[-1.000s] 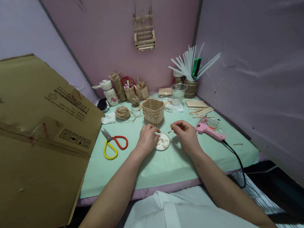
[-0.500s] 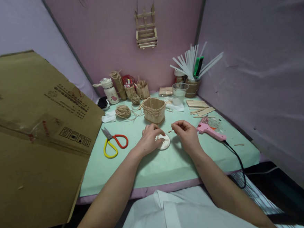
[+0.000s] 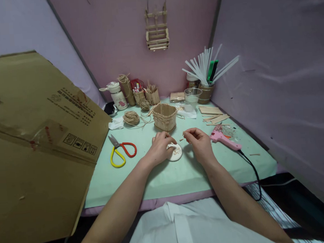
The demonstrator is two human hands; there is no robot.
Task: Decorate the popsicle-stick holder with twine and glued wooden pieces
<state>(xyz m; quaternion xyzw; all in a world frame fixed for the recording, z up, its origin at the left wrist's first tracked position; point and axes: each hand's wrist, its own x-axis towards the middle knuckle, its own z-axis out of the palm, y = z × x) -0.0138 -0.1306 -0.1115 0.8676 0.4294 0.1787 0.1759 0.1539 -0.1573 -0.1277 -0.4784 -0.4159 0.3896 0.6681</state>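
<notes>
On the green tabletop lies a small white round disc (image 3: 177,155) with several tiny pale wood-like pieces on it. My left hand (image 3: 162,145) rests over the disc's left side, thumb and fingers apart, fingertips at the pieces. To the right, my right hand (image 3: 199,143) is closed in a pinch, with a tiny pale piece just showing at its fingertips. One loose small brown piece (image 3: 181,139) lies between the hands. Just behind them stands a basket (image 3: 164,118) with a wooden-looking patterned side and a wavy rim.
Scissors (image 3: 121,150) with red and yellow handles lie left, near a large cardboard sheet (image 3: 42,152). A pink glue gun (image 3: 224,139) with a black cord lies right. Behind are a twine ball (image 3: 131,118), wooden sticks (image 3: 211,111), a clear cup (image 3: 192,96) and a white bottle (image 3: 117,97).
The fingers of my left hand have shifted slightly over the disc, and the small pieces there sit a little differently. My right hand keeps its pinch in nearly the same spot.
</notes>
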